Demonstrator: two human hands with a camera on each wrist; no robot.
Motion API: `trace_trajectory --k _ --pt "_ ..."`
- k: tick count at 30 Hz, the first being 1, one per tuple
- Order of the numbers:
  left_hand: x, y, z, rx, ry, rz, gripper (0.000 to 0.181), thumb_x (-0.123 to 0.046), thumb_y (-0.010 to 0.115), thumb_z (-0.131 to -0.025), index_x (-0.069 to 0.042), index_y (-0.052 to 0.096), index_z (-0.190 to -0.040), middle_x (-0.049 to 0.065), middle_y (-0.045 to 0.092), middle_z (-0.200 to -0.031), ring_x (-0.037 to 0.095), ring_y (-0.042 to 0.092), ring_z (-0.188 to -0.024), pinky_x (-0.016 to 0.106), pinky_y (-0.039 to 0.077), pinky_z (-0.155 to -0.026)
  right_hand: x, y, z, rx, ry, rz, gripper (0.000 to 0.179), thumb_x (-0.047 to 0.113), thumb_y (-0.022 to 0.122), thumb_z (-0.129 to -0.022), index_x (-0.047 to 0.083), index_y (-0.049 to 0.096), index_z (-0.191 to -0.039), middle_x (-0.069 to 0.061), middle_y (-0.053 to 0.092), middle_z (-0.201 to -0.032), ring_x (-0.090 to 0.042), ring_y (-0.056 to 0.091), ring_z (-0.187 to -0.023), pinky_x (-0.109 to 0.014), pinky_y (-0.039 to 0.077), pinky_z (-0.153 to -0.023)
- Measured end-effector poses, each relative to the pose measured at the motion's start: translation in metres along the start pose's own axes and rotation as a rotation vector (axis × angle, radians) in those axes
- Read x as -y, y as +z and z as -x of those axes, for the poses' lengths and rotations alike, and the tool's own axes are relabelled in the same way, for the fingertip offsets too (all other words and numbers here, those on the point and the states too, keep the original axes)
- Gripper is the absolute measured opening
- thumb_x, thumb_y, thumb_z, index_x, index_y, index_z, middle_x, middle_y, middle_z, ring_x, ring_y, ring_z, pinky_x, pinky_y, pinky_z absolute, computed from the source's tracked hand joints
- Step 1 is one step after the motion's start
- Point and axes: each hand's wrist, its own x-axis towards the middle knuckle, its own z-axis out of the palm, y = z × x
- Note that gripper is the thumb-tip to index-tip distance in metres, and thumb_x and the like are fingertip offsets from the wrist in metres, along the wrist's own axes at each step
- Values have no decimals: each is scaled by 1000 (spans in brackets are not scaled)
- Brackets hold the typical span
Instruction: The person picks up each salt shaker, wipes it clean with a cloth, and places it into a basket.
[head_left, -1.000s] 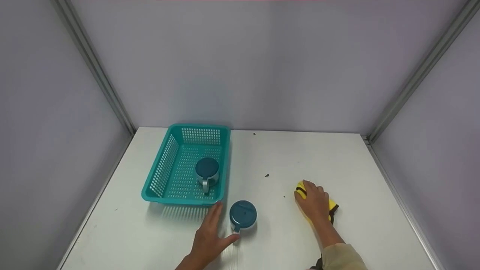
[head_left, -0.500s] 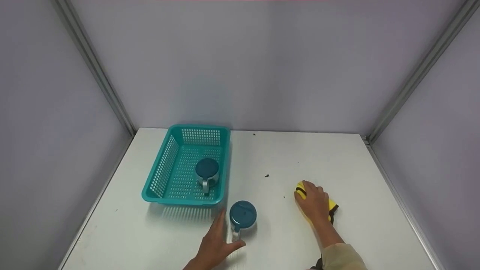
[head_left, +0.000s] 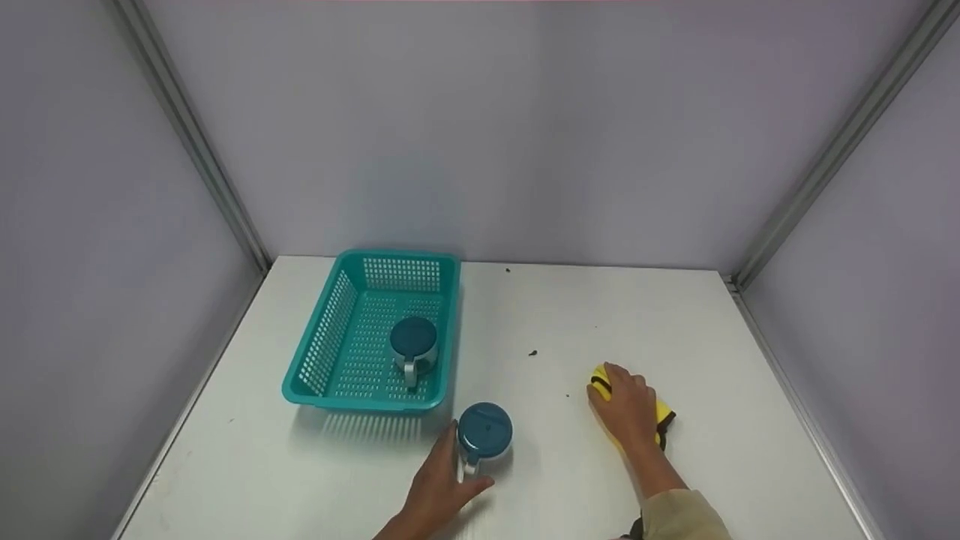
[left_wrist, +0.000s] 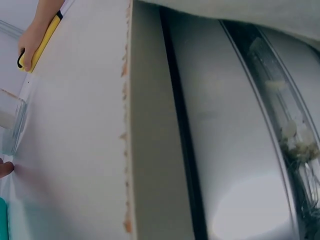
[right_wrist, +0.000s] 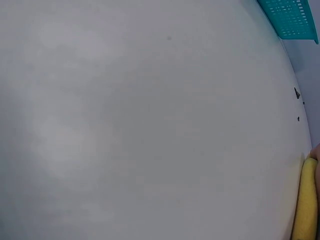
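Blue-lidded mug (head_left: 485, 429), probably rigid, best held by its handle (head_left: 471, 466), stands off the basket's (head_left: 360, 404) near-right corner; left hand (head_left: 436, 493) spread, right hand (head_left: 628, 412) gripping cloth (head_left: 663, 412).

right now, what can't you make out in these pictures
- Head view: the middle of the yellow cloth, covered by the right hand.
- Head view: the inside of the mug in the teal basket, under its lid.
- Left wrist view: most of the left hand, cut off by the left edge.
- Head view: what the dark specks are; too small.
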Motion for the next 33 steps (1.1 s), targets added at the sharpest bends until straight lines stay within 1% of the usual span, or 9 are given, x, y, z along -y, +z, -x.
trace_trajectory --k 7,10,12,15,19,23,26,29,33 --pt "-1 2 -6 -24 -11 24 94 -37 81 -80 -10 29 -153 13 35 -157 33 33 -145 52 30 -117 2 0 0 0 -1 -4 58 43 62 -93 11 52 -140 -11 58 -137 -34 53 -114 -51 41 -92" --pt "0 2 -8 -29 2 44 89 -35 80 -81 -11 32 -151 11 39 -155 32 35 -144 53 31 -116 2 1 0 3 -5 8 59 44 61 -93 11 52 -140 -12 58 -137 -34 53 -113 -51 42 -91" --pt "1 1 -8 -46 30 49 82 -33 80 -82 -13 37 -149 9 45 -151 30 40 -141 50 34 -115 2 1 1 1 -6 13 59 45 61 -93 11 52 -140 -12 59 -137 -33 54 -112 -51 42 -90" --pt "2 -1 -10 -81 67 59 67 -29 78 -84 -15 48 -142 4 55 -140 27 51 -132 44 45 -107 1 1 1 -5 -8 12 59 44 61 -93 11 53 -140 -12 59 -136 -33 54 -112 -51 42 -89" --pt "2 -1 -15 -105 70 88 51 -27 76 -86 -19 57 -133 0 63 -130 22 60 -120 37 54 -95 1 1 0 -16 -7 14 58 44 62 -93 11 53 -140 -12 59 -136 -33 54 -112 -51 43 -90" --pt "1 0 -22 -118 55 130 47 -28 76 -86 -20 60 -129 -1 65 -128 20 62 -117 35 55 -92 2 1 -1 -15 -6 19 58 44 61 -93 12 53 -140 -11 59 -136 -34 54 -113 -51 42 -91" --pt "2 2 -27 -128 60 175 45 -28 76 -86 -19 62 -128 0 66 -127 22 63 -118 35 56 -91 3 0 -1 -15 -2 12 58 44 61 -93 12 53 -140 -10 59 -136 -33 53 -113 -50 42 -91" --pt "2 5 -32 -129 55 208 44 -30 75 -86 -17 63 -127 2 66 -127 24 62 -120 35 56 -92 4 0 0 -14 3 11 58 44 61 -93 12 53 -140 -10 59 -137 -32 53 -112 -50 41 -91" --pt "3 9 -38 -154 42 223 44 -33 75 -86 -15 65 -124 4 67 -126 25 61 -121 35 54 -96 3 0 1 -10 6 11 58 44 62 -93 11 52 -140 -11 58 -137 -32 53 -112 -50 42 -91"
